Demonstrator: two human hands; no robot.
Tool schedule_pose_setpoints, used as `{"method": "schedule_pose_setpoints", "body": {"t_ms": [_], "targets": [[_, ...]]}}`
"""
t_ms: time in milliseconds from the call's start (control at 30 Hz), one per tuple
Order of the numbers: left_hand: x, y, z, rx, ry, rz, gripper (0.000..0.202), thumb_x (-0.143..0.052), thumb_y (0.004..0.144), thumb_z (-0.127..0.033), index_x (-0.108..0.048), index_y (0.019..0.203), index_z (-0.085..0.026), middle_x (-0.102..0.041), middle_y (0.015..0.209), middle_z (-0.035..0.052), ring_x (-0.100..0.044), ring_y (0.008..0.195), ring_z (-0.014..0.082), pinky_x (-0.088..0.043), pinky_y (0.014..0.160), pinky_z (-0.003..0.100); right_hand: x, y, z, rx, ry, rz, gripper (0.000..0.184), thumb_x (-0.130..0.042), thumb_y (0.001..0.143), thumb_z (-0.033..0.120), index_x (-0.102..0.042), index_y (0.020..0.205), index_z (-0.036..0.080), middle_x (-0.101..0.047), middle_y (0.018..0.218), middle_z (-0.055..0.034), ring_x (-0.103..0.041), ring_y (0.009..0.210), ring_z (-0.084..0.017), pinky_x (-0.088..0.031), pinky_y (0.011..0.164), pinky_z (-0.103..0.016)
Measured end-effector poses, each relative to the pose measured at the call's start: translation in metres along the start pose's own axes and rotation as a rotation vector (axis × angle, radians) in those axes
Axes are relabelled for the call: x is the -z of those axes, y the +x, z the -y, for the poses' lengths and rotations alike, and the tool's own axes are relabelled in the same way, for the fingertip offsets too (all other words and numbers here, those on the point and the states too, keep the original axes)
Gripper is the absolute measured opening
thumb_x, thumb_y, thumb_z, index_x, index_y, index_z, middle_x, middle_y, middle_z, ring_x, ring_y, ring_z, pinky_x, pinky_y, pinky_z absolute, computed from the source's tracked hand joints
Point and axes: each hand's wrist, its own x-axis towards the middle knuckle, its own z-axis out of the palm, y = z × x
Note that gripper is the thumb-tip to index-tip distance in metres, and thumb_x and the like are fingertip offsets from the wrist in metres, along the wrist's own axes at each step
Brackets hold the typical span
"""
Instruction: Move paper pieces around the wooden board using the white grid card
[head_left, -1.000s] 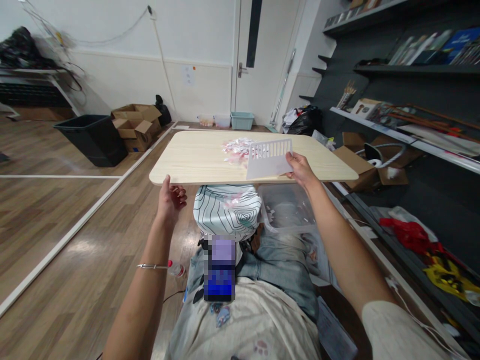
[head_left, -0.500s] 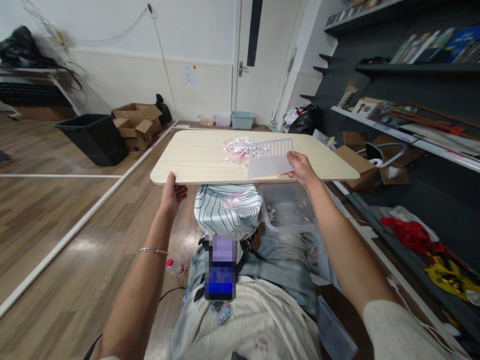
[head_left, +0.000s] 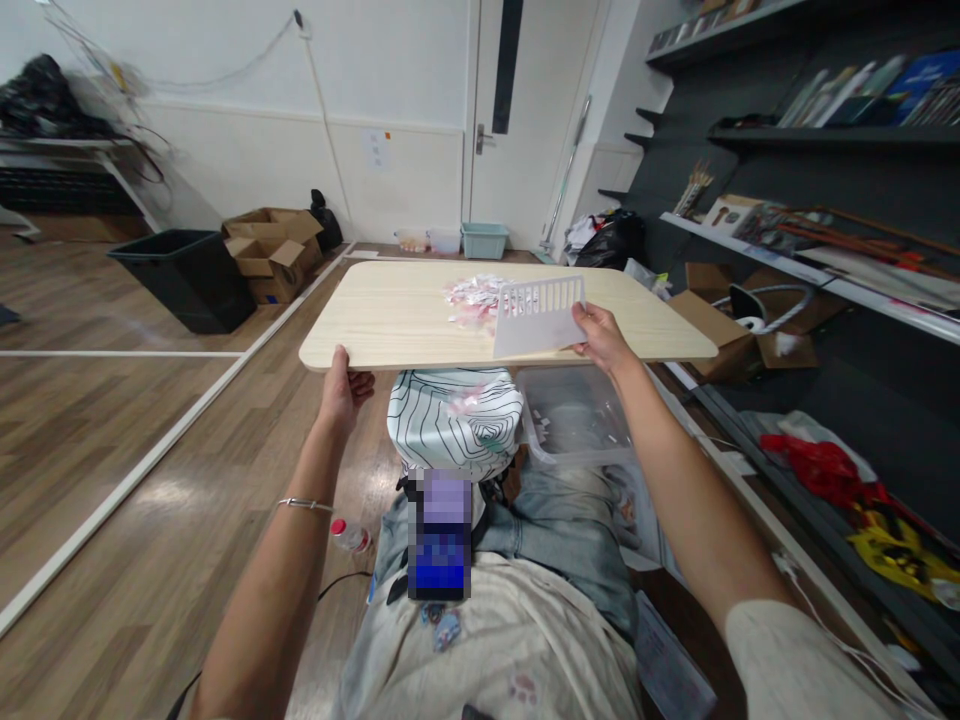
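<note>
Panel [head_left: 536, 333], white and slotted along its top, is pinched at its right edge between thumb and fingers of the right hand [head_left: 603, 338], over the wood-grain tabletop [head_left: 390, 315] near a pink-and-white heap [head_left: 471, 298]. The left hand [head_left: 343, 395] clasps the tabletop's near-left edge, thumb uppermost.

A storeroom-like workroom; loaded dark shelves [head_left: 810, 137]; open cardboard boxes [head_left: 274, 283]; black bin [head_left: 184, 285].
</note>
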Motion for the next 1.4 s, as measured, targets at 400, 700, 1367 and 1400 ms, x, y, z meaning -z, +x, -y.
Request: {"method": "schedule_pose_setpoints", "body": {"t_ms": [400, 700, 1367, 1400], "targets": [[-0.002, -0.004, -0.003, -0.007, 0.030, -0.020, 0.084, -0.077, 0.081, -0.091, -0.024, 0.064, -0.029, -0.020, 0.054, -0.0100, -0.022, 0.045, 0.0082, -0.018, 0.042, 0.022, -0.001, 0.000, 0.002, -0.018, -0.009, -0.008, 0.061, -0.090, 0.086, 0.078, -0.067, 0.099, 0.023, -0.061, 0.069, 0.0049, -0.050, 0.049, -0.009, -0.032, 0.035, -0.015], [-0.007, -0.005, 0.000, -0.040, 0.052, -0.044, 0.084, -0.062, 0.083, -0.101, -0.024, 0.063, -0.029, -0.022, 0.050, -0.0088, -0.021, 0.043, 0.0089, -0.017, 0.042, 0.025, -0.004, 0.005, 0.001, -0.037, -0.038, -0.070, 0.057, -0.077, 0.099, 0.077, -0.068, 0.107, 0.021, -0.056, 0.064, 0.0060, -0.050, 0.042, -0.009, -0.028, 0.034, -0.016], [-0.007, -0.008, -0.005, -0.021, 0.056, -0.036, 0.081, -0.064, 0.087, -0.096, -0.024, 0.064, -0.029, -0.023, 0.050, -0.0079, -0.022, 0.042, 0.0096, -0.018, 0.040, 0.027, 0.002, 0.025, -0.010, -0.044, -0.064, -0.080, 0.062, -0.079, 0.093, 0.084, -0.065, 0.099, 0.024, -0.061, 0.058, 0.0027, -0.054, 0.039, -0.014, -0.036, 0.034, -0.023], [-0.008, -0.008, -0.005, -0.025, 0.054, -0.041, 0.081, -0.064, 0.087, -0.096, -0.023, 0.065, -0.030, -0.023, 0.050, -0.0081, -0.022, 0.042, 0.0095, -0.018, 0.041, 0.027, 0.002, 0.026, -0.010, -0.058, -0.059, -0.080, 0.061, -0.079, 0.094, 0.083, -0.066, 0.099, 0.024, -0.062, 0.058, 0.0026, -0.055, 0.040, -0.015, -0.037, 0.034, -0.023]]}}
